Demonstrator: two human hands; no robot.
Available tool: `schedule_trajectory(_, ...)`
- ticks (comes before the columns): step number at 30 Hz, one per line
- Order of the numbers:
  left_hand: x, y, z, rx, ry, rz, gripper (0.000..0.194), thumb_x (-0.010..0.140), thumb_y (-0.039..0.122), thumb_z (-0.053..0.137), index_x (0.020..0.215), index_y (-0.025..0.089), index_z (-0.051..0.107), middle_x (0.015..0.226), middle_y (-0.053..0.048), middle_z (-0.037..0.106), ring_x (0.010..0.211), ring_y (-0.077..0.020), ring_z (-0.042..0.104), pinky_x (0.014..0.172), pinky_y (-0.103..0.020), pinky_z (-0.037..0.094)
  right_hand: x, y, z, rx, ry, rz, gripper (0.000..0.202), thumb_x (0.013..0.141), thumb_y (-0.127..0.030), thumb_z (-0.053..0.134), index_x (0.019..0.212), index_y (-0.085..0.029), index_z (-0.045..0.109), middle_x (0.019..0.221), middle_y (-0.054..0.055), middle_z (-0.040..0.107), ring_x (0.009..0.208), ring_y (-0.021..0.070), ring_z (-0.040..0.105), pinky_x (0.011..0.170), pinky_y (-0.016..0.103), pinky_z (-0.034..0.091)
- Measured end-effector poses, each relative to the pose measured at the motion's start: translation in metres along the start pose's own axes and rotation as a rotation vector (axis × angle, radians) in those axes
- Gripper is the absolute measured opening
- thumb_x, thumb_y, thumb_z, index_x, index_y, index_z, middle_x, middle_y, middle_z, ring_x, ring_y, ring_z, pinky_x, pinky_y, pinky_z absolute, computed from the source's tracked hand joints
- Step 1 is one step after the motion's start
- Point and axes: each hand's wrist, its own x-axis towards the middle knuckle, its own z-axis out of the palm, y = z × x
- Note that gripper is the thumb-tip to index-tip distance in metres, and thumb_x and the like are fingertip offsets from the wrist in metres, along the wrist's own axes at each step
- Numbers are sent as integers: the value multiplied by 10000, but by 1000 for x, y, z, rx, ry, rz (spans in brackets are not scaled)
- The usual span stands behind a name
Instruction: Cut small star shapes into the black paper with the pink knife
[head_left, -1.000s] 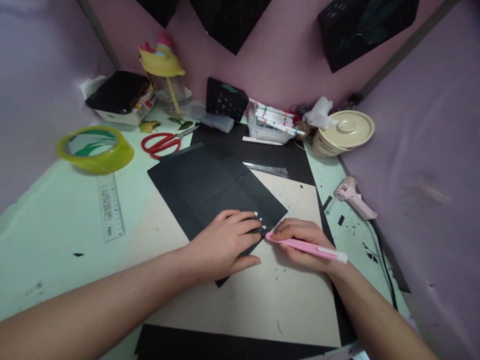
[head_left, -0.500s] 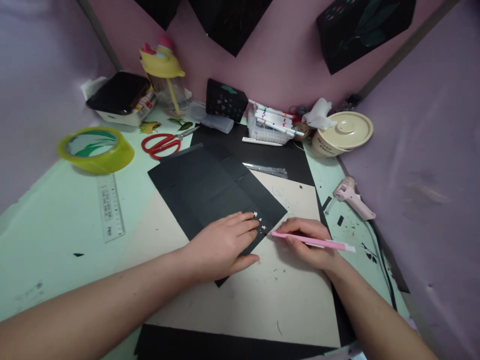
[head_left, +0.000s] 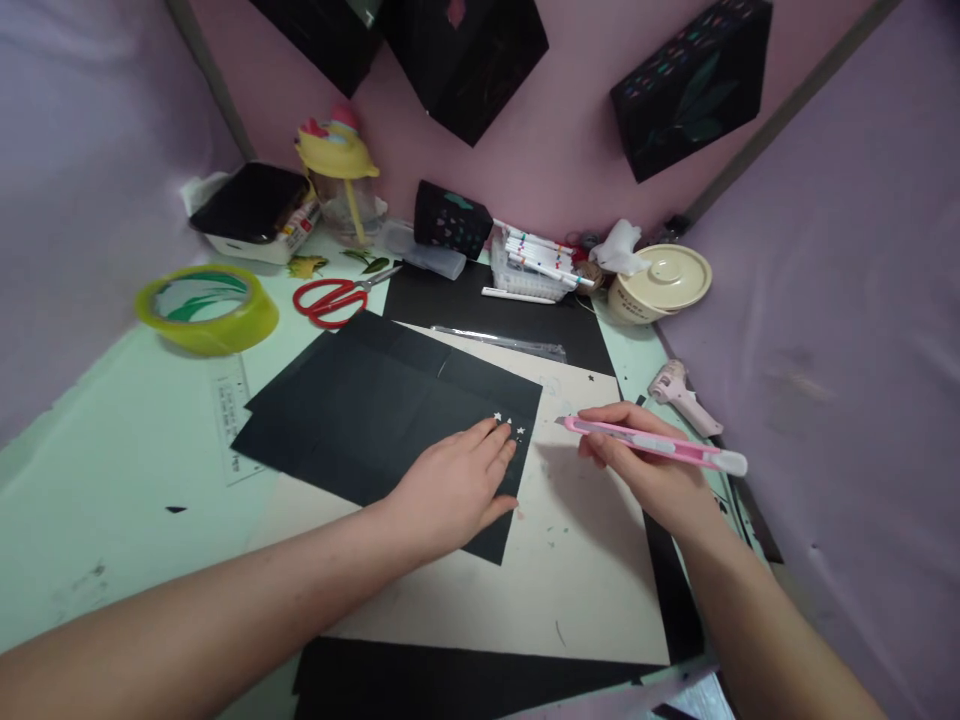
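Note:
My left hand (head_left: 454,490) lies flat, fingers spread, on the right part of a black sheet (head_left: 360,400). Small star and triangle cut-outs show white in the sheet beside its fingertips. My right hand (head_left: 652,465) grips a pink craft knife (head_left: 649,440), held a little above the pale board (head_left: 577,590) to the right of the sheet. The knife's blade tip points left towards the cut-outs, apart from the paper. Below the black sheet, part of a clear ruler (head_left: 236,420) shows at the left.
Yellow tape roll (head_left: 259,325), red scissors (head_left: 330,302) and a bottle (head_left: 341,180) stand at the back left. Behind the board are pens (head_left: 536,255) in a basket. At the right are a lidded bowl (head_left: 660,280) and a glue gun (head_left: 682,397).
The black sheet has turned clockwise under my left hand and now reaches over the ruler. My right hand has lifted the knife away from the sheet. The camera view has shifted slightly.

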Motion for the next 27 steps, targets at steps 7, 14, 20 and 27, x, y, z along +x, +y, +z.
schedule_trajectory(7,1,0,-7,33,12,11,546,935,487,487,1304,87,537,1355,-142,537,1237,-295,473,970,-407,385,2,7,38,-56,105,24,95,822,-267,616,828,-190,672,725,24,694,620,157,628,543,253,497)
schedule_trajectory(14,4,-3,-9,8,9,6,505,945,473,475,1283,106,553,1320,-121,563,1220,-279,476,978,-401,360,-2,23,43,-55,61,-48,70,812,-196,594,827,-194,662,728,21,695,613,155,628,551,252,493)
schedule_trajectory(20,5,-4,-9,20,8,1,485,957,473,451,1284,131,557,1333,-90,561,1217,-257,472,968,-382,365,-3,27,44,-64,51,-82,83,830,-188,599,859,-207,674,770,22,695,657,156,642,584,255,498)
schedule_trajectory(27,5,-4,-9,29,5,0,490,945,475,477,1285,132,561,1339,-90,560,1215,-257,477,970,-382,372,-2,26,46,-72,41,-121,101,825,-158,596,870,-208,672,782,21,699,664,153,646,599,259,500)
